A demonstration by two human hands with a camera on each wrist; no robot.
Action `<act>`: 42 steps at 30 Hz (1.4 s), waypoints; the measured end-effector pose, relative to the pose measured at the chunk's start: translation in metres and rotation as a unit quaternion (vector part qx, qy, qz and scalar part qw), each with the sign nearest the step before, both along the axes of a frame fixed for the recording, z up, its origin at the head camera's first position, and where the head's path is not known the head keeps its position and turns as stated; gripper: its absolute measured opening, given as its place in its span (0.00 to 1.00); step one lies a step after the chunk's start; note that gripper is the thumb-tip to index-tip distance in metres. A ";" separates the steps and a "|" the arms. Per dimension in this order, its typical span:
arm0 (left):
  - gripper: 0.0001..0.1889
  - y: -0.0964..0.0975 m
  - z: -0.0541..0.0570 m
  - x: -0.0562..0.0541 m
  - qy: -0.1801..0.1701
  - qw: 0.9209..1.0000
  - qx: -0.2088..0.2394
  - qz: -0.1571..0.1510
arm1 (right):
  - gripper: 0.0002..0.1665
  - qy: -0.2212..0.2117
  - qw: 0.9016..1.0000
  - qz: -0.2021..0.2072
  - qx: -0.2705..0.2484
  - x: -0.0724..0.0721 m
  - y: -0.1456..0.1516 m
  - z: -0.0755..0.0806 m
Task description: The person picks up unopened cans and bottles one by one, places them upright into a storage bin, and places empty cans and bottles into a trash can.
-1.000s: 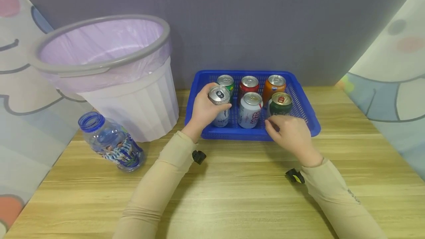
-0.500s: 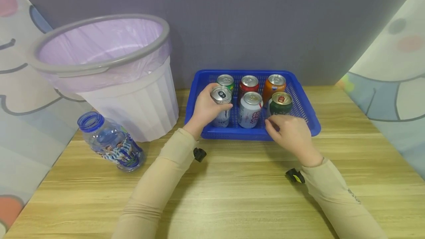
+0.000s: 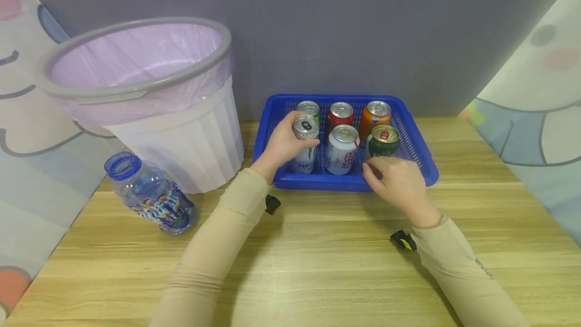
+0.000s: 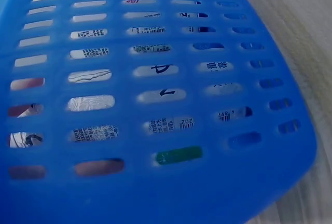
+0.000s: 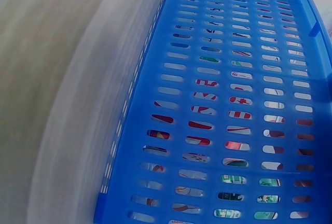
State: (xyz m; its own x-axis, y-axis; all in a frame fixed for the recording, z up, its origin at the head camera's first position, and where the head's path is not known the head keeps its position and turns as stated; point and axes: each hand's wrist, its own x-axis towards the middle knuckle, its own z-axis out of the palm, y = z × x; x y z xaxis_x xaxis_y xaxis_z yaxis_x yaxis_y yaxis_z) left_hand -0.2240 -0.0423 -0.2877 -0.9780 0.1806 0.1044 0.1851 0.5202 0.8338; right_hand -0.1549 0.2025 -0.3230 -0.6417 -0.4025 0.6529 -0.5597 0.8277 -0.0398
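Note:
My left hand [image 3: 286, 143] grips a white can [image 3: 305, 158] with a black tab, at the front left of the blue basket [image 3: 313, 181]. The can stands upright, thumb across its near side, fingers behind it. My right hand [image 3: 399, 183] holds the basket's front rim on the right, fingers curled over the edge close to a dark green can [image 3: 384, 140]. Between the hands stands a white can with red print [image 3: 342, 155]. Behind are a green can [image 3: 309, 109], a red can [image 3: 340, 115] and an orange can [image 3: 374, 117]. Both wrist views show mostly the basket's slotted wall [image 4: 155, 187].
A white bin [image 3: 181, 140] with a purple liner stands to the left. In front of it an uncapped clear bottle [image 3: 154, 196] with a blue neck sits on the wooden table [image 3: 327, 266]. A grey panel [image 3: 345, 29] rises behind the basket.
My left hand and the white can in it have shifted slightly to the right. The right hand and the other cans stay in place.

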 end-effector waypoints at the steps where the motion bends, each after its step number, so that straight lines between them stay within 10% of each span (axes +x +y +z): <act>1: 0.41 0.000 0.000 0.000 -0.005 1.000 -0.001 -0.002 | 0.16 0.001 1.000 0.000 0.001 0.000 0.000 0.000; 32: 0.45 -0.001 -0.004 0.003 -0.060 0.998 -0.026 0.003 | 0.15 0.002 1.000 0.002 0.000 0.000 0.001 0.001; 42: 0.43 -0.016 -0.005 0.020 -0.040 0.997 -0.070 -0.002 | 0.16 0.005 1.000 0.003 -0.002 0.002 0.000 0.002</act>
